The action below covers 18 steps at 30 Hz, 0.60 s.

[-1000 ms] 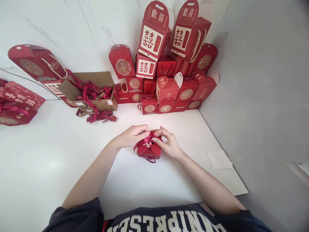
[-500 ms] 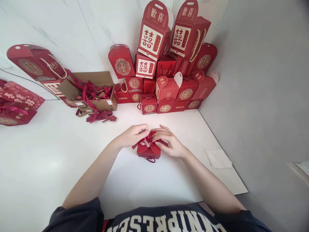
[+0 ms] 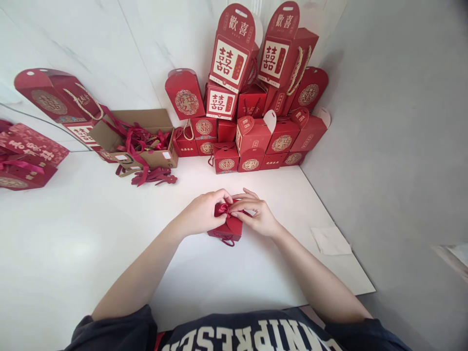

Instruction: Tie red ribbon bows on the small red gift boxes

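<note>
A small red gift box [image 3: 234, 228] sits on the white table in front of me, its rope handle [image 3: 228, 241] hanging on the near side. Across its top lies a dark red satin ribbon [image 3: 222, 208] gathered into a bow or knot. My left hand [image 3: 206, 210] is closed on the ribbon from the left, thumb and fingers curled about the loop. From the right, my right hand [image 3: 258, 213] pinches the ribbon near the knot, its outer fingers stretched over the box. Both hands cover part of the ribbon and the box's far side.
Red boxes [image 3: 252, 136] are stacked against the wall at the back. A cardboard box [image 3: 161, 158] full of ribbons stands left of them, with flower-ended red strips [image 3: 155, 176] before it. More red boxes [image 3: 29, 156] lie far left. A white tissue [image 3: 331, 240] lies near the right edge.
My left hand has shifted slightly right and closed over the ribbon loop, covering the box's left side. The right hand stays almost in place at the knot.
</note>
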### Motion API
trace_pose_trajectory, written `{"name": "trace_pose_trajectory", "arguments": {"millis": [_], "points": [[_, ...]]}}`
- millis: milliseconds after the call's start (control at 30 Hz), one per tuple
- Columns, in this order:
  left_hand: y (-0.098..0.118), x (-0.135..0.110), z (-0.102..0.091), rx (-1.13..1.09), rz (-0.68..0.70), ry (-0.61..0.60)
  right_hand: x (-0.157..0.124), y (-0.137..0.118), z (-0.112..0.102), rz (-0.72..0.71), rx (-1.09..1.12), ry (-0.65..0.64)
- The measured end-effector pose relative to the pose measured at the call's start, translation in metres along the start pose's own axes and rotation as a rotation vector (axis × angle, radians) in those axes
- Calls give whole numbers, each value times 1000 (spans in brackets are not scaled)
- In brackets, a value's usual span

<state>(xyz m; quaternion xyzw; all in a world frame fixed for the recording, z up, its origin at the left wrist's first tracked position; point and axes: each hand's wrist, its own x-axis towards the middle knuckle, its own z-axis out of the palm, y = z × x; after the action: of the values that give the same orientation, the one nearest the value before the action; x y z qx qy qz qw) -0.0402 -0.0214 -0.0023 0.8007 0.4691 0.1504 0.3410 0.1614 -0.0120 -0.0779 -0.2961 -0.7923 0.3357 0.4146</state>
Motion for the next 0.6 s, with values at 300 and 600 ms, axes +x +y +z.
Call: {"name": "trace_pose_trajectory", "arguments": {"millis": [300, 600], "points": [[-3, -1, 22, 310, 68, 236, 0, -2, 0, -15, -32, 4], [-20, -12, 34, 447, 317, 390, 3, -9, 3, 221, 122, 31]]}}
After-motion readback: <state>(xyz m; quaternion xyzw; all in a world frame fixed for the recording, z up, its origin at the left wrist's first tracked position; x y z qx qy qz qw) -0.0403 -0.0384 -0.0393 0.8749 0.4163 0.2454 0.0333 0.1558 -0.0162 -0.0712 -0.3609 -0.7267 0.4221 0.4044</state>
